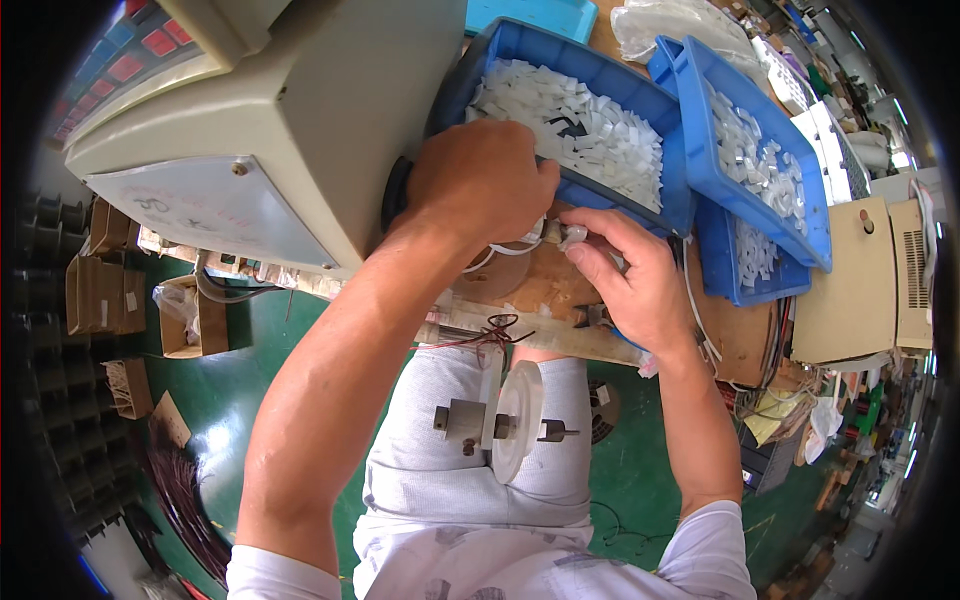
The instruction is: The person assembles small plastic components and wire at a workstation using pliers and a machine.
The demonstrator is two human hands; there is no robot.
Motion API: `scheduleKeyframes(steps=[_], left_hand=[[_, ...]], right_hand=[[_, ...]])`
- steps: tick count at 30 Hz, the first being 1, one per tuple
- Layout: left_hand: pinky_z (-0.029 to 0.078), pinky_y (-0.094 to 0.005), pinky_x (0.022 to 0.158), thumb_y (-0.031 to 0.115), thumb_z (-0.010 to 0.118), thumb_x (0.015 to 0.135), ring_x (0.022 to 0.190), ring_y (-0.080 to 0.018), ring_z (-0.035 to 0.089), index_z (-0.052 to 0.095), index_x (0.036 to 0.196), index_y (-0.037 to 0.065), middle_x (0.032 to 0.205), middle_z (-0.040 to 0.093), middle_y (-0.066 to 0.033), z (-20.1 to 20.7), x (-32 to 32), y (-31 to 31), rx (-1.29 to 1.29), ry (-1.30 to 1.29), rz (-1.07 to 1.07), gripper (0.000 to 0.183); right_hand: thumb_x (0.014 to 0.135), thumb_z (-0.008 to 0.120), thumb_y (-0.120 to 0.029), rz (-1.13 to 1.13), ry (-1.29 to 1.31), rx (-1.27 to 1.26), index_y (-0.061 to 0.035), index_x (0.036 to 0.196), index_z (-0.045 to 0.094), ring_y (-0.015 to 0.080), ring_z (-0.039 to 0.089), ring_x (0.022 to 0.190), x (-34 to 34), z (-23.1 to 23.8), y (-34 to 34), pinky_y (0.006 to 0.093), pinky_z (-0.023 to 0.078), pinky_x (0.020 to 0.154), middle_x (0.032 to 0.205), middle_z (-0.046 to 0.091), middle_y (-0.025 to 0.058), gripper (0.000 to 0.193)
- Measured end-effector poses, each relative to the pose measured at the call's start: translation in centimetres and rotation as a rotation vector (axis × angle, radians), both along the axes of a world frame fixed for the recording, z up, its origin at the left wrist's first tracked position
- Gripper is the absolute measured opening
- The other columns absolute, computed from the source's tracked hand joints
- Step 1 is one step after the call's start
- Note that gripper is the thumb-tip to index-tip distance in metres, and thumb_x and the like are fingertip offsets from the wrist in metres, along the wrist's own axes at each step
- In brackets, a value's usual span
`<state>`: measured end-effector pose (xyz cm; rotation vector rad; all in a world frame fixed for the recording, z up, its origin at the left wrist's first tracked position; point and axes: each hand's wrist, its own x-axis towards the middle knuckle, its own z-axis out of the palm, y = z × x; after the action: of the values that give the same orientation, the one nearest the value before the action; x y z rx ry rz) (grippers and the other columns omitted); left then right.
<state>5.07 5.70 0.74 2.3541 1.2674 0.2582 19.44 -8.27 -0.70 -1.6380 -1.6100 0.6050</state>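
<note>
Where the bench (738, 325) shows between hands and bins, its top is brown wood, scuffed, with a pale worn strip along the near edge; green floor (255, 375) below, glossy where light catches it. Cardboard box (193, 335) on the floor to the left, plastic bag inside; a bundle of dark wires (185, 500) fans out lower down. Beige machine (345, 110), hard-cased and boxy, fills the upper left. Next to it, a deep blue bin (677, 175) heaped with short, flat white pieces (570, 110), matte. To its right, stacked blue trays (820, 215) carry more pale bits, some glossy. Over the lap, a clear round disc (522, 420) on a metal hub (467, 420). Right hand (640, 280) at the bin's near side: thumb and forefinger pinching a small whitish piece (573, 236), translucent, just above the bench. Left hand (475, 185) curled at the bin's near left corner, fingertips hidden; cannot tell whether that grip holds anything. Thin white loop (512, 249), smooth and bent, just below it.
</note>
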Motion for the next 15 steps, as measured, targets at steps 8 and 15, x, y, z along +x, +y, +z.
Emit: scheduleKeyframes(steps=[8, 15], left_hand=[[0.056, -0.0467, 0.075, 0.040, 0.063, 0.090, 0.079, -0.0375, 0.071, 0.075, 0.090, 0.003, 0.084, 0.074, -0.0171, -0.1, 0.0, 0.0, 0.001, -0.002, 0.013, 0.039], [0.056, -0.0465, 0.076, 0.041, 0.063, 0.090, 0.079, -0.0376, 0.071, 0.076, 0.093, 0.004, 0.084, 0.074, -0.0169, 0.3, -0.1, -0.2, 0.003, -0.023, 0.019, 0.039]], right_hand=[[0.094, 0.068, 0.003, 0.161, 0.653, -0.246, 0.0007, 0.135, 0.061, 0.0146, 0.065, 0.105, 2.8, -2.8, 1.0, 0.0289, 0.052, 0.095, 0.123, 0.066, 0.0059, 0.041], [0.104, 0.061, -0.016, 0.443, 0.934, -0.224, -0.0002, 0.139, 0.053, 0.0175, 0.064, 0.106, 2.4, -3.4, 0.9, 0.0326, 0.052, 0.096, 0.126, 0.061, 0.0094, 0.039]])
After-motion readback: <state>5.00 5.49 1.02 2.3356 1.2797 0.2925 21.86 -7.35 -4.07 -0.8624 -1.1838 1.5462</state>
